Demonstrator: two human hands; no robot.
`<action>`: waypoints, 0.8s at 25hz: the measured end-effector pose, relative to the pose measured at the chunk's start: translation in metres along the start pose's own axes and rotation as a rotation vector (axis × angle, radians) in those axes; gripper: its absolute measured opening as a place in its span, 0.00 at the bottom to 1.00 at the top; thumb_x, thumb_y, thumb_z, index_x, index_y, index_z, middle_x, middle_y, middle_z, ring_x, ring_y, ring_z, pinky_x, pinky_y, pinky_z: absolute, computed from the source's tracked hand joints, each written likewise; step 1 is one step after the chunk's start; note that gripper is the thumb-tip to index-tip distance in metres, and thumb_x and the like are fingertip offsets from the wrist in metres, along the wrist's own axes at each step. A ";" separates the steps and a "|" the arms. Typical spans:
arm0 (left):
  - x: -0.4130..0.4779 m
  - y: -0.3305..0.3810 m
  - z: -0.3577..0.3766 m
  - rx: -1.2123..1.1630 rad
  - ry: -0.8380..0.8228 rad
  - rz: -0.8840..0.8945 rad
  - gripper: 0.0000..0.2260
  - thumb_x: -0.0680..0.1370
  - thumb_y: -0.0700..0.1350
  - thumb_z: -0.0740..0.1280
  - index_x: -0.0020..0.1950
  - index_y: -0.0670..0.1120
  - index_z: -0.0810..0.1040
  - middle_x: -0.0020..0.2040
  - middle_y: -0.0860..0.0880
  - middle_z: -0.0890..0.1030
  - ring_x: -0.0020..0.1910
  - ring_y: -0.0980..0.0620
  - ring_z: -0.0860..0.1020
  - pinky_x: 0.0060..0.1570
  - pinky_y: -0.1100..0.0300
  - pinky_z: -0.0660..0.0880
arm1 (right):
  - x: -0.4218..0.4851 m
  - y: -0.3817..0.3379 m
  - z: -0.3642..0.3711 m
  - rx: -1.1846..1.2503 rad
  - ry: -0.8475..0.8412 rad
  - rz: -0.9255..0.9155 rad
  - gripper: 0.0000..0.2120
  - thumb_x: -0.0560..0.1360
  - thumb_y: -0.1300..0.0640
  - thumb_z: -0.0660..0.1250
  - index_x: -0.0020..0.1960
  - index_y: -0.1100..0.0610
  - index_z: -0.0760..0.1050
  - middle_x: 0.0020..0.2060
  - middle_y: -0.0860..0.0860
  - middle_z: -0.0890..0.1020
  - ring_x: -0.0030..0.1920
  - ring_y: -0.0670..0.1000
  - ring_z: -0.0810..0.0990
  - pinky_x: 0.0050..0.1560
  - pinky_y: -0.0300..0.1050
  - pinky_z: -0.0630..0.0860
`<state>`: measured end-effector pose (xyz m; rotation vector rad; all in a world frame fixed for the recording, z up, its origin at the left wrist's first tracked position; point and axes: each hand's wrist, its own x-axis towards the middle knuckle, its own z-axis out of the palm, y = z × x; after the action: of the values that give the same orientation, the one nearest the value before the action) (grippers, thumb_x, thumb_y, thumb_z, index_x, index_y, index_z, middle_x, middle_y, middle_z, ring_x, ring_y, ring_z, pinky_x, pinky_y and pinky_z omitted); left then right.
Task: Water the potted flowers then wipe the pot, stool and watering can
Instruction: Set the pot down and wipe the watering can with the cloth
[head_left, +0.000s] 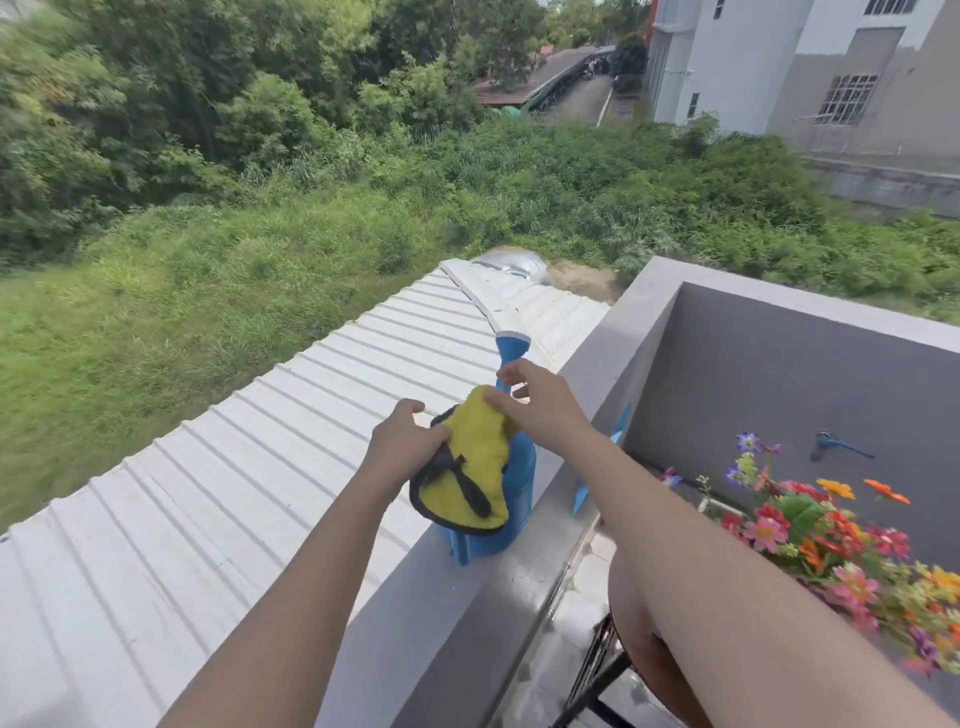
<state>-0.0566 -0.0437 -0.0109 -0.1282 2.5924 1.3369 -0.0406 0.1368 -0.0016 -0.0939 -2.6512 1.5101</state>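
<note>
From where I stand, the blue watering can (522, 486) sits upright on the grey balcony ledge (467, 623), with its spout pointing to 12 o'clock out over the white corrugated roof (260, 467). A yellow cloth (478, 457) edged in black, with a black strap across it, is draped over the can's top and near side. It hides most of the body, so only the right flank, the base and the flared spout head (511, 345) show blue. The left hand (402, 441) is at 9 o'clock of the cloth, fingers curled round its black-trimmed edge and gripping it. The right hand (540, 405) is at 1 o'clock of the cloth, thumb and bent fingers closed on the cloth's top corner right against the spout's neck. The plastic looks smooth and slightly glossy. At 4 o'clock of the can, inside the balcony, bright pink, red and orange flowers (810, 525) crowd together. A blue tap (831, 447) sticks out of the grey wall at 3 o'clock.
</note>
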 end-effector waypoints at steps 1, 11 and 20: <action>0.002 -0.001 0.002 0.080 0.020 0.032 0.21 0.73 0.51 0.67 0.65 0.48 0.71 0.58 0.43 0.77 0.56 0.45 0.76 0.52 0.55 0.74 | -0.003 0.007 0.002 -0.008 0.009 0.000 0.19 0.77 0.48 0.63 0.64 0.56 0.71 0.55 0.49 0.75 0.58 0.49 0.74 0.58 0.44 0.71; -0.036 0.048 0.043 0.695 0.061 0.223 0.13 0.77 0.54 0.59 0.44 0.43 0.70 0.50 0.44 0.78 0.48 0.43 0.75 0.41 0.58 0.65 | -0.036 0.075 0.029 -0.316 0.051 0.027 0.28 0.79 0.44 0.40 0.73 0.54 0.61 0.72 0.50 0.66 0.72 0.51 0.63 0.72 0.56 0.58; -0.077 0.149 0.022 0.405 0.229 0.515 0.13 0.74 0.47 0.64 0.33 0.42 0.68 0.31 0.46 0.70 0.39 0.43 0.68 0.38 0.57 0.62 | -0.040 0.003 -0.056 -0.112 0.368 -0.012 0.24 0.82 0.50 0.45 0.76 0.56 0.57 0.76 0.52 0.59 0.77 0.50 0.53 0.76 0.50 0.50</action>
<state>-0.0047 0.0591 0.1133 0.5134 3.1713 0.9278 0.0049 0.1825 0.0222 -0.3291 -2.4311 1.2022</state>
